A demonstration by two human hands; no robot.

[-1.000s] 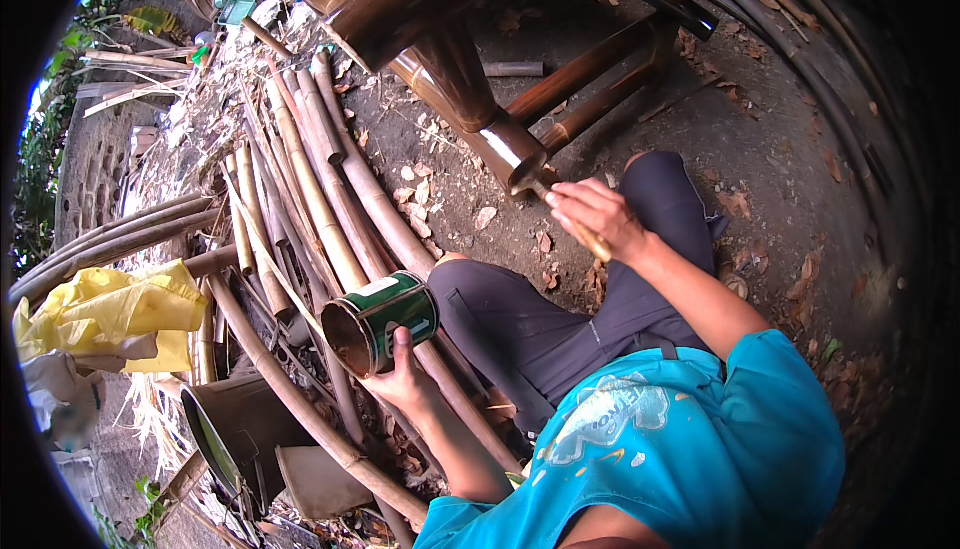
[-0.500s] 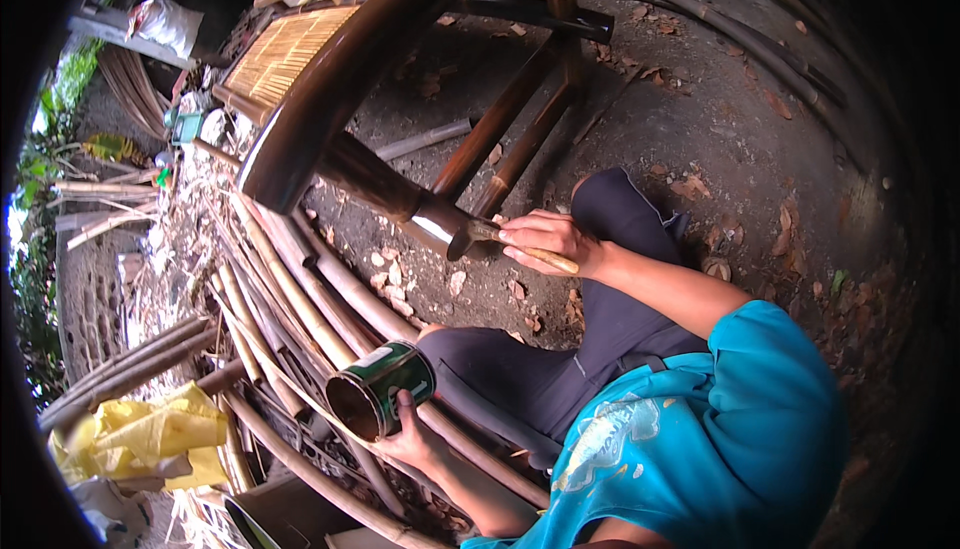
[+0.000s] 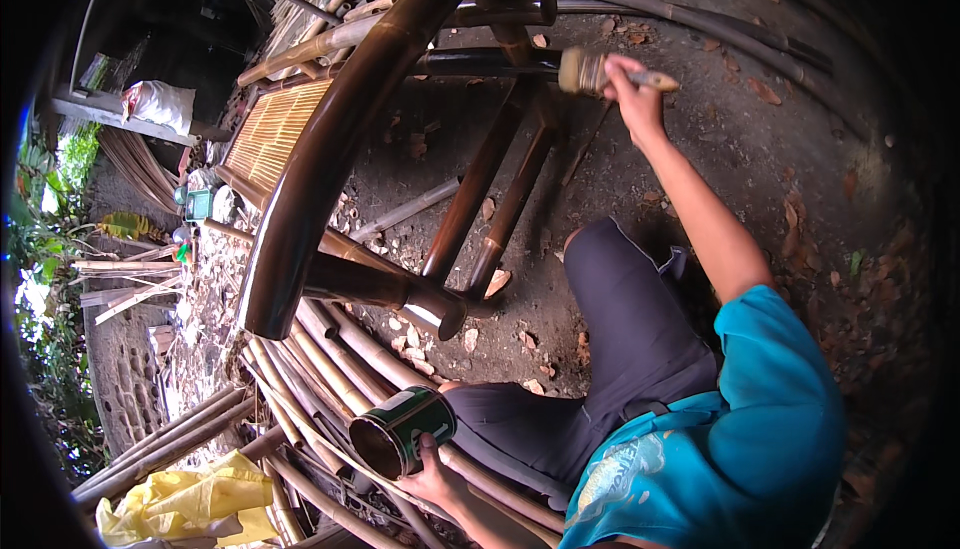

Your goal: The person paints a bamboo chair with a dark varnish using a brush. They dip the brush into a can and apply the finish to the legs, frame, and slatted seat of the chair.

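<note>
My right hand (image 3: 636,99) is closed round the handle of a wide flat paintbrush (image 3: 585,72). Its pale bristles are at the end of a dark horizontal rail on a glossy brown bamboo furniture frame (image 3: 372,89); whether they touch it I cannot tell. My left hand (image 3: 432,481) grips a green open tin can (image 3: 412,427) near my knee. The can is tilted on its side, its mouth facing left, and its inside looks dark brown. A thick curved bamboo piece of the frame crosses in front of the rails.
Bamboo poles (image 3: 345,354) lie in a heap left of my legs, with a yellow sheet (image 3: 190,497) over some of them. Dry leaves (image 3: 785,239) litter the dark ground on the right. A slatted bamboo panel (image 3: 278,129) and a white sack (image 3: 160,109) are farther off.
My right hand and the paintbrush have moved up and away, from the near lower bamboo end to the far upper rail. My left hand still holds the can.
</note>
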